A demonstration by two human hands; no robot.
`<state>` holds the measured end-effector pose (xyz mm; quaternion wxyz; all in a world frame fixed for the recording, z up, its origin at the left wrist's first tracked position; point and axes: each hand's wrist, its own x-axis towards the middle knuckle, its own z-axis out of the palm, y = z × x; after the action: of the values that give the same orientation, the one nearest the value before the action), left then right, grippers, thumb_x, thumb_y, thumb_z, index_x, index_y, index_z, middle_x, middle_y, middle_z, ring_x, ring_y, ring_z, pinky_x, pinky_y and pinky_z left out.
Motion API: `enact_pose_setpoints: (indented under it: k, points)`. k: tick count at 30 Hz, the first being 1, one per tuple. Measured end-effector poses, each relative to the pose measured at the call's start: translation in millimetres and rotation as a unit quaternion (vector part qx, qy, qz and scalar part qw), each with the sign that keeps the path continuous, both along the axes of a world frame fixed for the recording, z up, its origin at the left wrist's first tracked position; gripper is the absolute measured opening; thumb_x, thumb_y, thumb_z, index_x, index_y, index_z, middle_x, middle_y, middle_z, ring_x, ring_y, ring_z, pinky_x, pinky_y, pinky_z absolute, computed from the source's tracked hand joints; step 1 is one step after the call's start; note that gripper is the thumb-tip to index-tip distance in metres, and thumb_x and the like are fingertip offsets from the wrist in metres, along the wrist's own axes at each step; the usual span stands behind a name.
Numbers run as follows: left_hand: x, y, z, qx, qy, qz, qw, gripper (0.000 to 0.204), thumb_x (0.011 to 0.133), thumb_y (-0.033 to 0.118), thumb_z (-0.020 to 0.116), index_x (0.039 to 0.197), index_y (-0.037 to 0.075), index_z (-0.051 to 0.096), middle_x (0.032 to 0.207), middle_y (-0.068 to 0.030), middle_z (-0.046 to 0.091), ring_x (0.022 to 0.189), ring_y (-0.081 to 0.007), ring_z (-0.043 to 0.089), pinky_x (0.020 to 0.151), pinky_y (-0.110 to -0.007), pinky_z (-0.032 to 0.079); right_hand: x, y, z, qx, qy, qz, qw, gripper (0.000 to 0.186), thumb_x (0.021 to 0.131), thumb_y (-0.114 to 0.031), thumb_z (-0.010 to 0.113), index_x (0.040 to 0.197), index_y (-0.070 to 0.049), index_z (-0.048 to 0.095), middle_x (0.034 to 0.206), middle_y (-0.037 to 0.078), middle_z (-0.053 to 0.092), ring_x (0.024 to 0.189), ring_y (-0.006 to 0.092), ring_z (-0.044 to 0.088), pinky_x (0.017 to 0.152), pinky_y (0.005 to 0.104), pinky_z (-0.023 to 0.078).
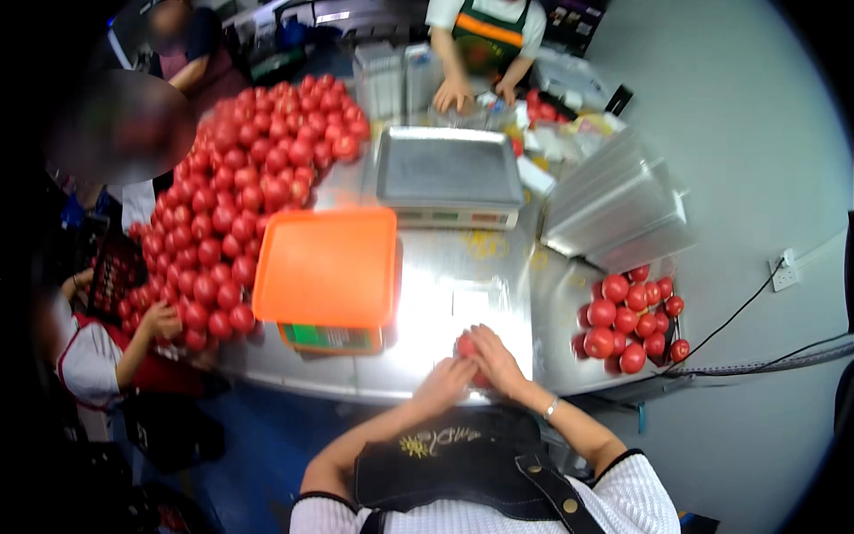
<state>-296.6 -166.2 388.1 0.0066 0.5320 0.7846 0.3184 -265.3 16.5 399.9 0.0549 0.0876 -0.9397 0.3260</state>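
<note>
At the near edge of the steel table [329, 365] my right hand [495, 354] has its fingers curled over a red tomato [466, 344]. My left hand [451, 377] is against the same fruit from the left, fingers bent round its lower side. More red shows just beneath my hands, partly hidden. A box with an orange lid [325, 262] sits left of my hands. Beyond them is a weighing scale with a steel tray [449, 169].
A big tomato heap [240, 196] covers the left side; a smaller group [627, 320] lies right, below stacked clear containers [614, 205]. A co-worker in a green apron [485, 36] stands opposite, another [182, 53] back left. Someone's hand [160, 320] reaches into the heap. Cables [729, 320] hang right.
</note>
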Motion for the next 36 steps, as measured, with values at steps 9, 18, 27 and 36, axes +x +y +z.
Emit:
enact_pose_setpoints:
  k: [9,18,27,36]
  points:
    - [-8,-19,12,0.029,-0.046,0.098,0.994,0.076,0.076,0.029,0.074,0.132,-0.003,0.034,0.135,-0.0263,0.035,0.126,-0.0415,0.035,0.107,-0.047,0.029,-16,0,21,0.043,0.102,-0.069,0.991,0.045,0.085,-0.02,0.06,0.126,-0.005,0.05,0.126,0.022,0.051,0.119,0.038,0.047,0.098,0.0422,0.041]
    - [-27,-29,-5,0.233,-0.688,0.281,0.627,0.058,0.096,0.04,0.045,0.138,0.005,0.028,0.121,-0.012,0.043,0.105,-0.0216,0.046,0.088,-0.032,0.042,-27,68,6,-0.479,-0.153,-0.156,0.85,0.058,0.097,-0.048,0.03,0.124,-0.003,0.056,0.138,0.013,0.043,0.123,0.026,0.042,0.105,0.0407,0.03]
    - [-6,-65,-14,0.145,-0.767,0.13,0.612,0.031,0.087,0.002,0.062,0.113,0.004,0.046,0.098,-0.0078,0.058,0.093,-0.0188,0.062,0.081,-0.034,0.056,97,52,-23,-0.472,-0.305,-0.211,0.8,0.042,0.094,-0.015,0.055,0.131,0.002,0.044,0.117,0.014,0.054,0.092,0.0182,0.061,0.078,0.0289,0.054]
    - [2,-63,-15,0.157,-0.773,0.182,0.587,0.042,0.085,-0.006,0.056,0.123,0.007,0.043,0.098,-0.0075,0.061,0.087,-0.0163,0.062,0.073,-0.026,0.051,98,46,-29,-0.633,-0.306,-0.239,0.67,0.015,0.086,-0.001,0.06,0.101,-0.002,0.056,0.086,0.007,0.062,0.08,0.0173,0.066,0.076,0.0278,0.056]
